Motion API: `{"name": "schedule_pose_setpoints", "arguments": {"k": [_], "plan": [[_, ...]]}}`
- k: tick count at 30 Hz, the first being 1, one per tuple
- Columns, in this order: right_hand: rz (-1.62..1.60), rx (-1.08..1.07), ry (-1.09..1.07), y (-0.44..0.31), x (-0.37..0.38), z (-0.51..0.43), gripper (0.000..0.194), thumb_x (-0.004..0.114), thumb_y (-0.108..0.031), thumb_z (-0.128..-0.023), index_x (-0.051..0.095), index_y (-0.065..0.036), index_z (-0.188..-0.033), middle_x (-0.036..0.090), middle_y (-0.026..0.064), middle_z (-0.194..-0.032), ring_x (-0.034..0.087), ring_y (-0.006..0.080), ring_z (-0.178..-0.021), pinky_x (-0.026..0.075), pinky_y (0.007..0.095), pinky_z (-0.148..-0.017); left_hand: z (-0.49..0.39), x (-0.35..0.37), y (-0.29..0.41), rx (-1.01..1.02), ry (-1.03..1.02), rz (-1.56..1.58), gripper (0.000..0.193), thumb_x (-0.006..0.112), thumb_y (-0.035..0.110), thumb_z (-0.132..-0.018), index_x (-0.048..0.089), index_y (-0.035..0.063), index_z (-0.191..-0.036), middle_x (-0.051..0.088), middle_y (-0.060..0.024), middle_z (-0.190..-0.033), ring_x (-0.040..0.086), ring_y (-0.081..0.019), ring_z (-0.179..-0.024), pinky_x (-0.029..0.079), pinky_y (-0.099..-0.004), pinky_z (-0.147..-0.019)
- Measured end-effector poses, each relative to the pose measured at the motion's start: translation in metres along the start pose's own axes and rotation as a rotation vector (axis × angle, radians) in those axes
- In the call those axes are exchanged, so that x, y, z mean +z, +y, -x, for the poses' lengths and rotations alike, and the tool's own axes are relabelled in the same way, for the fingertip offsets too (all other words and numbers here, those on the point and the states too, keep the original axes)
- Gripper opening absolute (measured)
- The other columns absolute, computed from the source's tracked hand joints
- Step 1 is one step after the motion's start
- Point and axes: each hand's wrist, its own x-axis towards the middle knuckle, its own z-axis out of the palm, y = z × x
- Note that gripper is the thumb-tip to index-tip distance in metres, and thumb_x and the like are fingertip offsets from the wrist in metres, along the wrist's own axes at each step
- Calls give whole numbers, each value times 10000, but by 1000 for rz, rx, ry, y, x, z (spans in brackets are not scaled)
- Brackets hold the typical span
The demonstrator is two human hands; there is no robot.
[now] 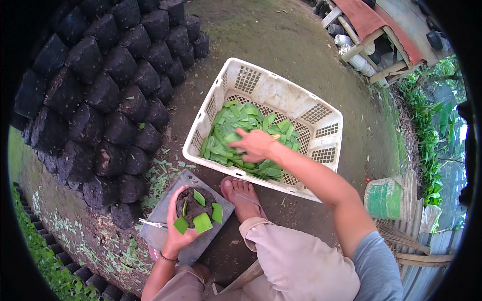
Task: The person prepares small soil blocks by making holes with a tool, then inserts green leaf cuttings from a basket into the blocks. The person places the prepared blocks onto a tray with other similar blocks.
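My left hand (180, 225) is wrapped around a soil-filled pot (196, 214) whose top bears several cut green leaf pieces (203, 222) stuck upright or leaning. The pot is over a grey board (203, 240). A pair of scissors (152, 223) shows on the board beside that hand, partly hidden. My right hand (252, 146) reaches over the cut leaves (241, 116) in a white plastic crate (269, 73). Its fingers are spread and slightly blurred at the leaves; whether they touch or hold one cannot be told.
Black soil-filled grow bags (101, 94) are stacked at the left. Leaf scraps (162, 180) litter the ground near the board. A green and white bucket (389, 197), a twig broom (403, 237) and corrugated sheets lie at the right. A wooden rack (376, 41) stands at the top right.
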Motion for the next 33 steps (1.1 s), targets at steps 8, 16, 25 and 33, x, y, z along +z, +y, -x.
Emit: {"name": "schedule_pose_setpoints", "arguments": {"k": [8, 16, 25, 33], "plan": [[167, 344, -210, 82, 4, 103, 357, 723, -217, -811, 736, -121, -1155, 601, 189, -1230, 721, 340, -971, 588, 460, -875, 0, -3, -11, 57, -1, -82, 1191, 1015, 218, -551, 373, 17, -1534, 470, -141, -1517, 494, -265, -1393, 389, -415, -1187], [-310, 293, 347, -23, -5, -14, 678, 769, -450, -838, 581, -128, -1404, 548, 283, -1362, 727, 397, -934, 597, 481, -858, -2, 4, 1, -20, 33, 11, 1189, 1011, 228, -557, 367, 20, -1535, 493, -120, -1483, 522, -245, -1344, 406, -405, -1167], [-128, 416, 147, 5, 4, -16, 546, 790, -324, -767, 650, -147, -1264, 591, 253, -1309, 741, 358, -899, 611, 433, -813, -1, 1, 7, -8, 2, -38, 1175, 1005, 209, -565, 367, 13, -1532, 477, -129, -1500, 514, -249, -1353, 411, -402, -1163], [-73, 818, 277, 111, 5, 68, 295, 716, -65, -806, 729, -66, -1101, 722, 229, -1009, 718, 394, -1003, 584, 479, -911, -1, 0, 0, 13, 18, -33, 1166, 1013, 239, -552, 396, 14, -1515, 498, -123, -1476, 518, -245, -1346, 404, -402, -1163]]}}
